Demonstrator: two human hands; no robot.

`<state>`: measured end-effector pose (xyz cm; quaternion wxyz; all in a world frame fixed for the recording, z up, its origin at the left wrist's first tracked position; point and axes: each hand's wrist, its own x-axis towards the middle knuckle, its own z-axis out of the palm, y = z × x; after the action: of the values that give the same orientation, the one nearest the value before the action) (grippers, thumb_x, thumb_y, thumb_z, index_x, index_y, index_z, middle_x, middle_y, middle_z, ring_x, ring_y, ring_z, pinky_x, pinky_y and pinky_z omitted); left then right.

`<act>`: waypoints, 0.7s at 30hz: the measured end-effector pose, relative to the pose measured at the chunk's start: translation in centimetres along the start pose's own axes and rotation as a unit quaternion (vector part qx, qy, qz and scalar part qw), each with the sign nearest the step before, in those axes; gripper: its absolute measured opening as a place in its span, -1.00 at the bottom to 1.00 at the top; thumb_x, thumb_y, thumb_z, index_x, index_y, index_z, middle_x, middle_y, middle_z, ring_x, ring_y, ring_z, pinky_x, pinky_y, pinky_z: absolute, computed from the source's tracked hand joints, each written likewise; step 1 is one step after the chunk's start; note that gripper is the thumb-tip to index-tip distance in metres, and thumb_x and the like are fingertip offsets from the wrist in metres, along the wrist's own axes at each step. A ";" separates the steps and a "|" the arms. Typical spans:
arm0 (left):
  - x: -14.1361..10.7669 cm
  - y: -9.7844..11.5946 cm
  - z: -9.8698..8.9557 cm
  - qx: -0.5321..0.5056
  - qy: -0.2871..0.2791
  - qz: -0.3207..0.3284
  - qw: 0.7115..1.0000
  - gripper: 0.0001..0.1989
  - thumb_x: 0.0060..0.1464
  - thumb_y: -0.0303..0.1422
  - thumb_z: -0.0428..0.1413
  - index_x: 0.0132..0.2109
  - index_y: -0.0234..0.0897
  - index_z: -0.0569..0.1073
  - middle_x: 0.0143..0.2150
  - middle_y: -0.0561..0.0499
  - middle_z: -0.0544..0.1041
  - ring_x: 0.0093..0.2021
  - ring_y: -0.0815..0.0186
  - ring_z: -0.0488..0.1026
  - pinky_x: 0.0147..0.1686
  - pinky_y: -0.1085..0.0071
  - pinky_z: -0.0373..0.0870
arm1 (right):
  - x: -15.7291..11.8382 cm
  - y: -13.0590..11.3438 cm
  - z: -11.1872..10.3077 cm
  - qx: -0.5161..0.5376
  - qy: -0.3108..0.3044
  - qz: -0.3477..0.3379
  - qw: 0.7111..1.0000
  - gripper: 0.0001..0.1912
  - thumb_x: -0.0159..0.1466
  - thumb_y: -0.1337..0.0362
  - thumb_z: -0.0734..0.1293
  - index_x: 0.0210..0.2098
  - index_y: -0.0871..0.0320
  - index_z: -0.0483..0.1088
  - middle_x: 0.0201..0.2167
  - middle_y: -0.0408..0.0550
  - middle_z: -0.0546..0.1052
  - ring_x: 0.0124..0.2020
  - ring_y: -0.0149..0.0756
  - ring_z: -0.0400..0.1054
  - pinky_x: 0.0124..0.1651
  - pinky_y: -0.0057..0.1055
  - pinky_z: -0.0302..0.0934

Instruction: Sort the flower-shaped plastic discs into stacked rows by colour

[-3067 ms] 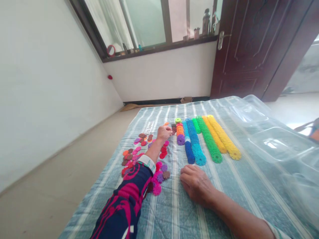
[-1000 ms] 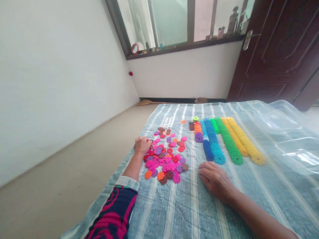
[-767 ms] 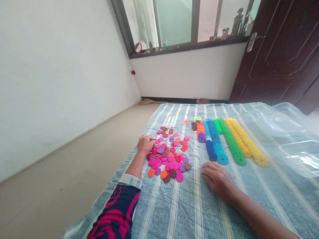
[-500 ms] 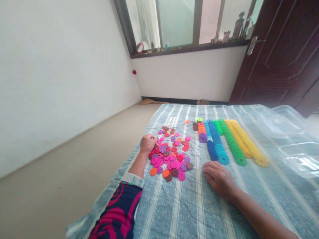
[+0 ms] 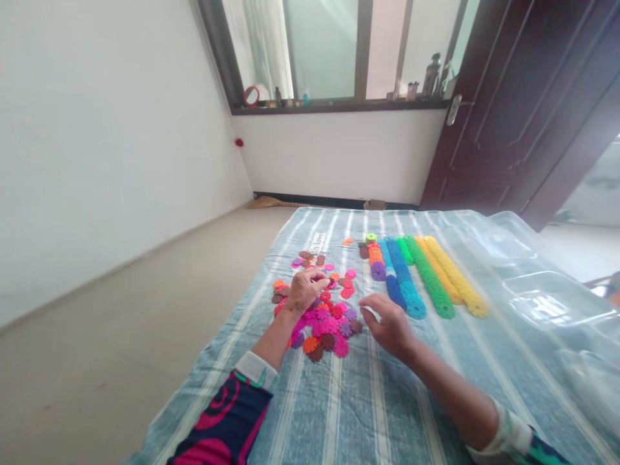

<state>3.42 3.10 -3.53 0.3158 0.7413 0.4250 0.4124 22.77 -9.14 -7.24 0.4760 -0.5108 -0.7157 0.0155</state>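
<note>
My left hand (image 5: 305,290) is over a loose pile of flower-shaped plastic discs (image 5: 334,312) in pink, red, purple, orange and brown. Its thumb and fingers are pinched on a small dark disc (image 5: 332,283), partly hidden by the fingertips. Just right of the pile, my right hand (image 5: 390,326) hovers with thumb and forefinger apart and nothing between them. Beyond it lie rows of overlapping discs sorted by colour: an orange and purple row (image 5: 376,258), blue rows (image 5: 405,281), a green row (image 5: 431,279) and yellow rows (image 5: 458,279).
A blue striped cloth (image 5: 356,407) covers the table. Two clear plastic containers, one farther back (image 5: 508,240) and one nearer (image 5: 557,300), stand at the right. A few brown discs (image 5: 363,250) and a light green one (image 5: 371,237) sit by the rows' far end.
My left hand has moved right from the pile's left edge to over its middle. My right hand has lifted and come left toward it, its fingers parting. The view has turned slightly right.
</note>
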 end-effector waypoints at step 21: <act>0.7 -1.5 -0.3 0.202 0.118 0.111 0.966 -0.82 0.06 -0.38 0.04 -0.44 -0.27 0.48 -0.33 -0.09 0.58 -0.21 0.20 0.47 -0.07 0.27 0.36 | 9.3 3.3 0.3 -0.135 -0.164 0.092 0.973 -0.75 0.31 0.35 0.23 -0.19 0.08 0.55 -0.21 -0.08 0.63 -0.17 -0.28 0.49 -0.15 -0.49 0.26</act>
<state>2.85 4.38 -4.38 0.0594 0.7782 0.4484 0.4356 24.69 -0.49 -2.96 0.2754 -0.6244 -0.7296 0.0454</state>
